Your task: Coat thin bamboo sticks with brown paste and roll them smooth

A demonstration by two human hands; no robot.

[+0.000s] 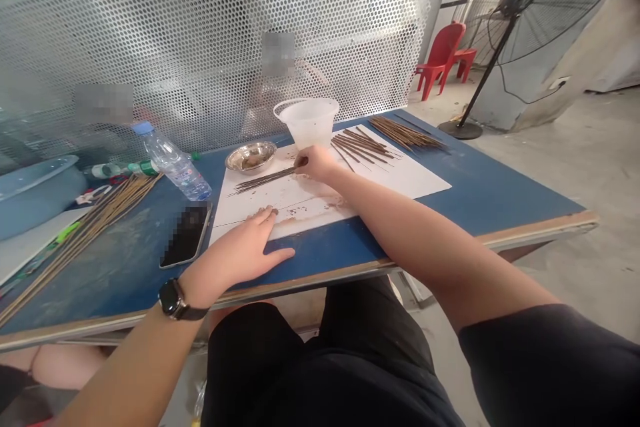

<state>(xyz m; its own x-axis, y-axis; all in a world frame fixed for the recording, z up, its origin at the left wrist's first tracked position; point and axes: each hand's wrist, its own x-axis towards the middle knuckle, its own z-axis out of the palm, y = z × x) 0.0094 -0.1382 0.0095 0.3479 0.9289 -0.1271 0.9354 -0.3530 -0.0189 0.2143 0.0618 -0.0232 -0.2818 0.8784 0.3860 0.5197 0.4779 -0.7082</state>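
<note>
My right hand [317, 164] is closed around one end of a bundle of thin, dark incense sticks [265, 180]. Their narrow ends point left, over a white sheet [413, 179]. Palm down, my left hand [243, 245] lies at the sheet's near left edge with its fingers stretched and thumb apart, close to a thin dark line that may be a single stick. Behind the bundle stands a metal bowl [234, 164] with brown material inside. A translucent white bucket [313, 121] is just beyond my right hand. More incense sticks [363, 147] lie fanned out on the sheet's right part. Brown crumbs and smears mark the paper.
Another stick pile [407, 133] rests at the blue table's [520, 197] far right. Leftward are a phone [186, 235], a water bottle [173, 163], long thin sticks [95, 230] and a blue basin [40, 187]. A perforated metal screen [210, 47] borders the back; people sit behind it.
</note>
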